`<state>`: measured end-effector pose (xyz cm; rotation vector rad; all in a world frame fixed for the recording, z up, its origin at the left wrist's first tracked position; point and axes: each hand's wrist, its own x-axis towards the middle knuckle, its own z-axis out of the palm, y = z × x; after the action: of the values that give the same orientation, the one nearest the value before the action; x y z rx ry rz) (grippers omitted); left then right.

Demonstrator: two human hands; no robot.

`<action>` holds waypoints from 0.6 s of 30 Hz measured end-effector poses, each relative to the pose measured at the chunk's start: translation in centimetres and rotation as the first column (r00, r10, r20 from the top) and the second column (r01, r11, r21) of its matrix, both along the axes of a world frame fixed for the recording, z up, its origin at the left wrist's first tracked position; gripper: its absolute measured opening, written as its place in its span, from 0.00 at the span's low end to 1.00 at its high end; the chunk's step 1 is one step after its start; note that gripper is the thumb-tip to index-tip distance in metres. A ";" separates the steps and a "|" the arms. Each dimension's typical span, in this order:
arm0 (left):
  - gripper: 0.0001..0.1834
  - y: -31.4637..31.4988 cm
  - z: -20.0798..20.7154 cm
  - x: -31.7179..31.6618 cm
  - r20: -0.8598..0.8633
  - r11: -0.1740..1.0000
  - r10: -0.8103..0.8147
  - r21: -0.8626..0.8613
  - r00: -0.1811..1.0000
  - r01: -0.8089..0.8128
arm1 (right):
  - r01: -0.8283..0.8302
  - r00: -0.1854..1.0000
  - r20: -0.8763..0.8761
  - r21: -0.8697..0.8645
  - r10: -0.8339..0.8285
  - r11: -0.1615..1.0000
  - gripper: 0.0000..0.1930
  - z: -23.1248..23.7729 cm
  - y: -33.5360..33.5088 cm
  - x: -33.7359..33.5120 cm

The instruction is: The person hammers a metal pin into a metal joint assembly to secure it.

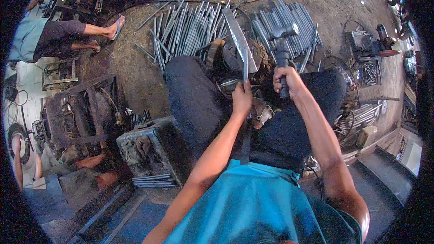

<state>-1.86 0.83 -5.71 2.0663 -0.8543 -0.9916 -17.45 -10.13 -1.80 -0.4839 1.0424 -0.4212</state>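
My left hand [242, 97] is closed around the lower end of a thin grey metal rod [245, 68]. The rod points away from me, its far part lying against a long, flat steel bar [234, 30] that slants between my knees. In my right hand [288, 81] is a hammer [284, 32], gripped by its dark handle. Its head is raised to the right of the steel bar, apart from the rod. Beneath the bar is a dark base with worn metal pieces, partly hidden by my hands and legs.
Two piles of rods, a left one [187, 29] and a right one [296, 29], lie on the dirt floor ahead. A metal box [149, 153] stands at my left. Another person's foot [116, 28] is at far left, with a second person lower left. A machine [386, 43] stands at right.
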 end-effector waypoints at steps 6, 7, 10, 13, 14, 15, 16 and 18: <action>0.26 0.1 0.5 0.1 -0.030 0.998 -0.040 0.055 0.999 0.041 | -0.091 0.981 0.094 -0.549 0.170 0.831 0.06 17.4 -4.8 2.1; 0.26 0.3 0.4 0.2 -0.028 0.998 -0.032 0.056 0.999 0.034 | -0.081 0.957 0.164 -0.647 0.241 0.758 0.07 20.2 -5.7 2.6; 0.26 0.4 -0.3 0.3 0.046 0.999 -0.030 0.017 0.998 0.030 | 0.031 0.951 0.193 -0.837 0.242 0.546 0.09 24.7 -7.9 3.9; 0.24 0.4 -0.4 0.5 0.102 0.998 -0.060 -0.009 0.993 0.061 | 0.055 0.919 0.212 -0.904 0.333 0.424 0.09 24.1 -7.1 5.8; 0.23 0.4 -0.2 0.5 0.097 0.998 -0.062 -0.006 0.993 0.063 | 0.017 0.968 0.125 -0.899 0.217 0.439 0.09 22.1 -5.8 6.4; 0.23 0.5 -0.1 0.7 0.098 0.998 -0.062 0.001 0.993 0.062 | -0.013 0.994 0.037 -0.888 0.101 0.459 0.09 19.3 -4.7 7.1; 0.23 0.3 0.0 0.2 0.092 0.998 -0.067 -0.005 0.994 0.068 | -0.016 0.998 0.030 -0.774 0.062 0.634 0.12 14.5 -4.0 6.4; 0.23 0.2 -0.2 0.2 0.106 0.997 -0.073 0.026 0.992 0.071 | -0.191 0.935 -0.355 -0.516 -0.006 0.835 0.15 4.8 0.3 5.3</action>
<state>-1.63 1.04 -5.95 2.1360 -0.9826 -0.9393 -12.11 -9.84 3.04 -1.1536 1.2270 -0.5612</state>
